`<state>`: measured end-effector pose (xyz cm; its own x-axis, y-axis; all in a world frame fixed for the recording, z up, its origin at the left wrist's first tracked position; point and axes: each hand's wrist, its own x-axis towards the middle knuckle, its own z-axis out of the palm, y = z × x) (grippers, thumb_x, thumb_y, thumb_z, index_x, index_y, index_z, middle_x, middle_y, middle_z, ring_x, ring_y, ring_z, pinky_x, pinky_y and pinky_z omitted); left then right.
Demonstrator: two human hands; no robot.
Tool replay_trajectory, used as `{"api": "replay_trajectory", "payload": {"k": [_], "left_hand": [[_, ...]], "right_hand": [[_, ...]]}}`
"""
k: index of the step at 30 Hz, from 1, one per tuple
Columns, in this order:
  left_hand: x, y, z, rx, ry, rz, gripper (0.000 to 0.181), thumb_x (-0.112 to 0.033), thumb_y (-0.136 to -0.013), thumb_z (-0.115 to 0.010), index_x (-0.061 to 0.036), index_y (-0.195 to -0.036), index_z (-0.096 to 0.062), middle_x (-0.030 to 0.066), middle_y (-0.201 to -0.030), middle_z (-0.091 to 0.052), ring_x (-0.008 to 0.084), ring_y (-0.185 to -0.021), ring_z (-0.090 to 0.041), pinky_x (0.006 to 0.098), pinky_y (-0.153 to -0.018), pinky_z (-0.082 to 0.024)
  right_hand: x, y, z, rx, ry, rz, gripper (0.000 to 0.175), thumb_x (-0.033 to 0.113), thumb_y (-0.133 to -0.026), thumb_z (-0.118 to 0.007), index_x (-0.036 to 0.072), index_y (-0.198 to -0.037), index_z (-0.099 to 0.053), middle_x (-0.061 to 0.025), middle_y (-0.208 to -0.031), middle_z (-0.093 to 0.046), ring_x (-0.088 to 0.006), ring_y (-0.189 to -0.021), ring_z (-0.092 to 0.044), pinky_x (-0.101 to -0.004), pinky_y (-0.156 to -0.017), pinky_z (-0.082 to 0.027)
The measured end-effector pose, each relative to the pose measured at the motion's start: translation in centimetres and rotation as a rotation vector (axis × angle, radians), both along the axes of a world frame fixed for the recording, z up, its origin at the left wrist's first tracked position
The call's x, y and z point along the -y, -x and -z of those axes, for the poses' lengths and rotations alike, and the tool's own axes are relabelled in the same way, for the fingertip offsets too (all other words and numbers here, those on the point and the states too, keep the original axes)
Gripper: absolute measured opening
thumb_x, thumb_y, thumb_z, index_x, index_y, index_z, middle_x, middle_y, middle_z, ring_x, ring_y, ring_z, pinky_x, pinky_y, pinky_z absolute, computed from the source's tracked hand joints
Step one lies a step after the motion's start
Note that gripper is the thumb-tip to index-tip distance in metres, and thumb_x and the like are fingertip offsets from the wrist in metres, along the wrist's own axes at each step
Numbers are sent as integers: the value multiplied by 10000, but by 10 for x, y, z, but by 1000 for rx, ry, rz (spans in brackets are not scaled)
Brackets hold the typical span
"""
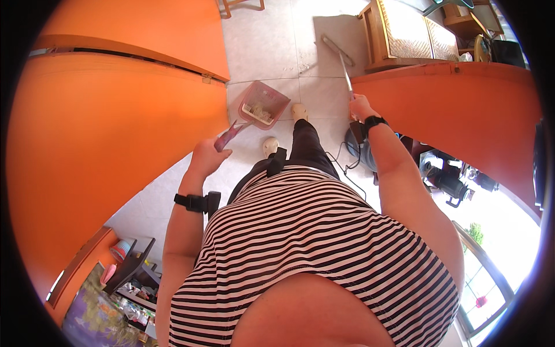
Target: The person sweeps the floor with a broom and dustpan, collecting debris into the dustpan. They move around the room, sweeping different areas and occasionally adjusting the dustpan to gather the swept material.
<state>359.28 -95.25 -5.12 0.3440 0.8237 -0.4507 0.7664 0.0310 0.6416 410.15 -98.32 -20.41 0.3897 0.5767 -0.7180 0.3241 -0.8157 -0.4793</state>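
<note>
My left hand [209, 157] grips the handle of a pink dustpan [279, 100]. The pan rests on or just above the floor ahead of my feet; I cannot tell which. Inside it lie pale debris and a row of white comb-like teeth [258, 113]. On the right, my right hand [360, 107] is closed around the handle of a broom [345, 71]. Its long narrow head [337, 50] is at the floor in the shade beside a wooden cabinet. Scattered light bits of debris [305, 61] lie on the tiles left of the broom head.
Orange partitions rise at left [108, 121] and right [451, 95]. The wooden cabinet [407, 30] with woven-looking panels stands front right. A dark cable [347, 169] hangs or lies near my right leg, by a dark rounded container [366, 152]. A wooden stool leg [226, 8] shows ahead.
</note>
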Motion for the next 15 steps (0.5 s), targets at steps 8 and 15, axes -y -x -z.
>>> {"api": "replay_trajectory", "payload": {"k": [8,15], "left_hand": [[-13,-32,-15,-111,93,147,340,-286,-717,-696,21,-848,-633,200,-748,-636,341,-729,-629,413,-671,-483],[-15,-27,-4,-118,26,163,331,-271,-721,-703,35,-815,-619,180,-685,-609,313,-669,-618,398,-634,-488]], "right_hand": [[100,98,-47,64,141,-310,357,65,-755,-513,81,-1110,-541,-247,-923,-618,-415,-929,-606,-458,-754,-492],[161,139,-102,-94,46,-425,414,22,-731,-510,109,-1127,-590,-111,-669,-554,-223,-594,-574,-353,-538,-452]]}}
